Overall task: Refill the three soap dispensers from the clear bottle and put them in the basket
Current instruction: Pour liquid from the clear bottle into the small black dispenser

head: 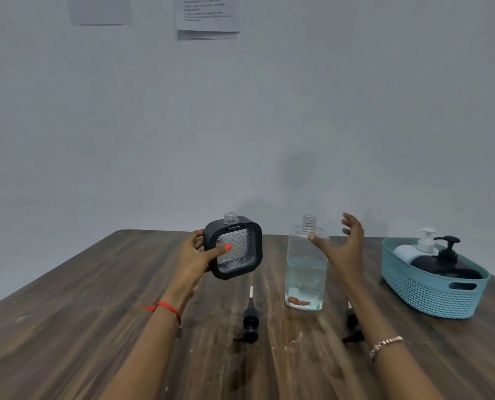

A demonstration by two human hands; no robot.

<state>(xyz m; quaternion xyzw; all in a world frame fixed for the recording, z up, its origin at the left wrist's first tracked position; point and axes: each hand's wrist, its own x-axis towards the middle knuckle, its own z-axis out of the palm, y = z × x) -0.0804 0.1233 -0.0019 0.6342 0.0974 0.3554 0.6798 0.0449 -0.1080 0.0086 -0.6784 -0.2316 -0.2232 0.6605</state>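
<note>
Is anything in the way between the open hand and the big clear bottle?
No. The right hand is open right beside the clear bottle, thumb near its shoulder, with nothing between them. The left hand holds the square dispenser off to the side.

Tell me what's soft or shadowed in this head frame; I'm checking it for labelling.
Head view: the right hand and both forearms are motion-blurred; the clear bottle and square dispenser stay fairly sharp, casting faint shadows on the wall; the wall notices' print is unreadable.

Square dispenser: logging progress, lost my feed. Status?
Left hand holds square dispenser, uncapped. Right hand open beside clear bottle, uncapped. Two dispensers in basket. Pump lies on table.
</note>
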